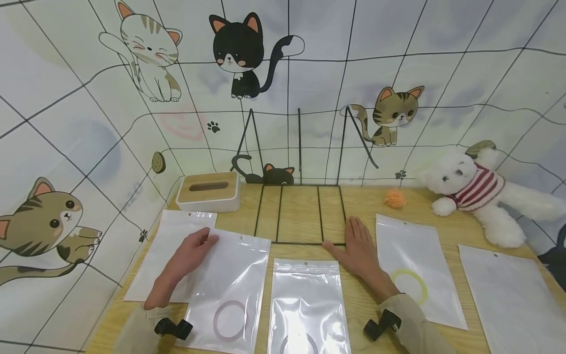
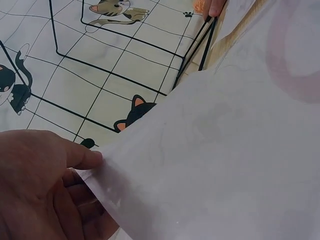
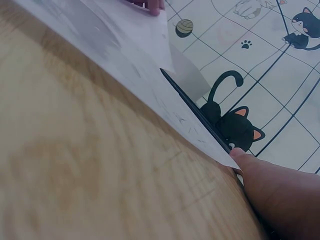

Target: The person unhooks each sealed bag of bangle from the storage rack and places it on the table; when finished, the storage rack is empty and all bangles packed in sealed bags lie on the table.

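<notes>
My left hand (image 1: 190, 253) pinches the upper left corner of a white zip pouch (image 1: 239, 275) with a pinkish ring showing in it. In the left wrist view the thumb lies on top of the pouch (image 2: 200, 150) and the other fingers curl beneath. Flat and with straight fingers, my right hand (image 1: 358, 248) lies by the front right corner of a black wire rack (image 1: 305, 243), its thumb reaching over the front bar. Another zip pouch (image 1: 305, 290) lies between the forearms, with a dark ring partly lost in glare.
Behind the left hand lies another white pouch (image 1: 152, 260). To the right are a pouch with a yellow ring (image 1: 411, 246) and a plain white one (image 1: 513, 290). A tissue box (image 1: 208, 201), an orange ball (image 1: 395, 198) and a plush bear (image 1: 499, 216) sit toward the back.
</notes>
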